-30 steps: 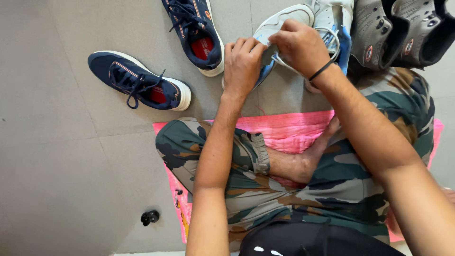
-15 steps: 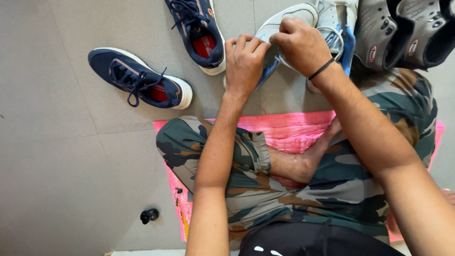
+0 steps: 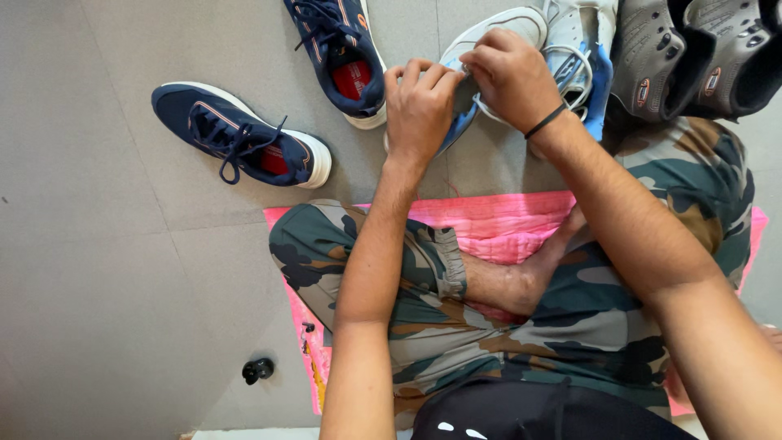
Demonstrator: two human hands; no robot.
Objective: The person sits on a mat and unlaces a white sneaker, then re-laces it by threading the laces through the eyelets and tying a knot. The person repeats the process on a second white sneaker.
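A light blue and white sneaker (image 3: 497, 28) lies on the floor in front of my crossed legs. My left hand (image 3: 419, 106) grips its near side with the fingers curled over the edge. My right hand (image 3: 509, 73), with a black band at the wrist, pinches the sneaker's white lace close to the left fingertips. Both hands hide most of the shoe's opening. Its partner (image 3: 582, 49), white with blue, lies just to the right.
Two navy sneakers with red insoles lie on the grey tiles, one (image 3: 240, 134) at left, one (image 3: 342, 49) at the top. A pair of grey shoes (image 3: 692, 53) sits top right. I sit on a pink mat (image 3: 497, 224). A small black object (image 3: 258, 371) rests lower left.
Both hands have stayed on the light blue sneaker, with only slight finger shifts at the lace. The shoes around them have not moved.
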